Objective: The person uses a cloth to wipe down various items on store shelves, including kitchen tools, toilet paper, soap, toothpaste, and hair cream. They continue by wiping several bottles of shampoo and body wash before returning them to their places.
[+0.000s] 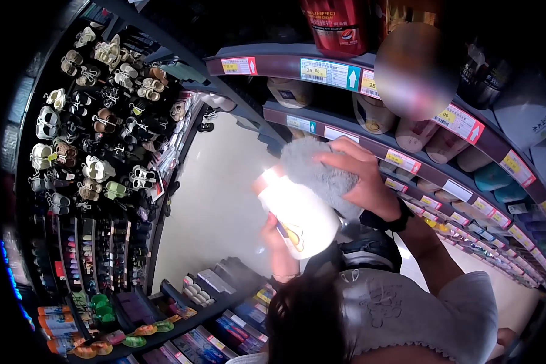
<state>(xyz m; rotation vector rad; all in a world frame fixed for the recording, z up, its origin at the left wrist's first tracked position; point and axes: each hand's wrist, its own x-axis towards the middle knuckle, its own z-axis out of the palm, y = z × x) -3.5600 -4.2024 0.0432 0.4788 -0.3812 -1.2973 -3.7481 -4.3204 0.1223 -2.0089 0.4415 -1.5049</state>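
My left hand (279,242) is closed round the lower left side of a white bottle (309,218), which has a pinkish-brown cap and a yellow-orange picture on its label. The bottle is tilted, its cap towards the upper left. Bunched in my right hand (364,179) is a fluffy grey cloth (321,173), held close beside the upper right side of the bottle. Whether the cloth touches the bottle is hard to tell. Glare washes out part of the bottle and its cap.
Curved shelves (333,130) with price tags and bottles run along the right. A red bottle (337,27) stands on the top shelf. Shoes (97,167) hang at the left, beyond the pale floor (212,164). Boxed goods (197,346) fill a low shelf at the bottom.
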